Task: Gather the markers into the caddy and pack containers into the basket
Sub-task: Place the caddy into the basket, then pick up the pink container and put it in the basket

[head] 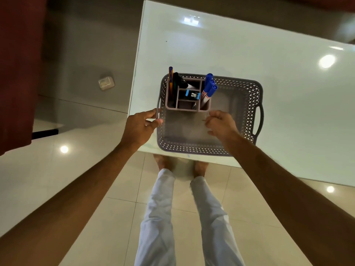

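The basket (249,112) sits at the worktop's (249,54) near edge, caddy (187,96) in its far-left corner. Left hand (140,127) grips the handle; right hand (221,124) hovers, seemingly loosely curled, holding nothing.

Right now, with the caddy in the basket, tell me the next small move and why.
Probably slide the basket further onto the table: its near rim overhangs the edge. The left hand already grips the left handle; the right hand hovers over the bare floor beside the caddy.
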Demonstrator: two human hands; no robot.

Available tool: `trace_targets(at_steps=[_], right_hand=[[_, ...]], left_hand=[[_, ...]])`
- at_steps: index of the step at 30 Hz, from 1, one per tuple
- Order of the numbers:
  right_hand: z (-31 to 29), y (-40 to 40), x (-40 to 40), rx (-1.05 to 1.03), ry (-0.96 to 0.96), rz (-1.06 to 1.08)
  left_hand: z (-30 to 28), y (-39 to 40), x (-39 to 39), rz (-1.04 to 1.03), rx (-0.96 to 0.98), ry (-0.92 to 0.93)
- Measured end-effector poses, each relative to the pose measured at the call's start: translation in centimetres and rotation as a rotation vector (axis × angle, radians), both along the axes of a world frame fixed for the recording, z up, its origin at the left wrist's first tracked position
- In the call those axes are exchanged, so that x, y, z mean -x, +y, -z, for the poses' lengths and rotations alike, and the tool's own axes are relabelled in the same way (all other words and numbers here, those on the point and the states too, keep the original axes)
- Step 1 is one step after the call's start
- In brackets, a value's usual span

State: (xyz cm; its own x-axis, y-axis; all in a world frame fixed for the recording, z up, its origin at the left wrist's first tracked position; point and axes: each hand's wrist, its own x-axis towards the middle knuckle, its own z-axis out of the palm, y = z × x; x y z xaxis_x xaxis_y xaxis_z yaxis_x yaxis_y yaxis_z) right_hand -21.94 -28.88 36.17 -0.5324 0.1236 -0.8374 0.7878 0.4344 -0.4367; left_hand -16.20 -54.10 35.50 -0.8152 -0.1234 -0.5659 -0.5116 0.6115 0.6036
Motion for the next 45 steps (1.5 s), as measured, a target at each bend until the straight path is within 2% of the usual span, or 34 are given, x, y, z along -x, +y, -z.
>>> trace_targets(at_steps=[3,6,10,15,20,24,28,34,40,45], right_hand=[[-0.9,0.6,-0.7,-0.014,-0.12,-0.139],[-2.5,0.3,-1.1,0.142,-0.291,-0.315],[-4.7,-2.7,-1.0,0.328,-0.296,-0.44],[-6.2,-11.6,-0.9,0.486,-0.316,-0.487],[-4.4,-24.0,-0.6,0.346,-0.173,-0.395],[-1.4,-32.1,-0.8,0.129,-0.133,-0.523],[2.8,-38.8,0.5,-0.072,-0.101,-0.841],[12.3,-45.0,3.9,-0.25,0.054,-1.149],[27.3,-49.0,8.1,-0.404,0.107,-1.432],[38.0,-51.8,11.8,-0.559,0.401,-1.489]], left_hand=[[-0.1,-0.7,-0.5,-0.032,-0.027,-0.018],[-0.7,-2.4,-1.3,-0.091,-0.021,0.002],[-1.4,-5.9,-2.4,-0.23,-0.045,-0.003],[0.0,-13.3,-3.5,-0.281,-0.002,-0.092],[2.9,-22.2,-3.5,-0.328,-0.087,-0.188],[4.4,-30.1,-3.5,-0.209,-0.097,-0.233],[6.8,-38.9,-3.3,-0.149,-0.062,-0.24],[13.5,-45.5,-4.8,-0.32,-0.099,-0.289],[26.3,-48.0,-3.9,-0.525,-0.133,-0.246],[36.0,-48.4,-2.4,-0.519,-0.167,-0.226]])
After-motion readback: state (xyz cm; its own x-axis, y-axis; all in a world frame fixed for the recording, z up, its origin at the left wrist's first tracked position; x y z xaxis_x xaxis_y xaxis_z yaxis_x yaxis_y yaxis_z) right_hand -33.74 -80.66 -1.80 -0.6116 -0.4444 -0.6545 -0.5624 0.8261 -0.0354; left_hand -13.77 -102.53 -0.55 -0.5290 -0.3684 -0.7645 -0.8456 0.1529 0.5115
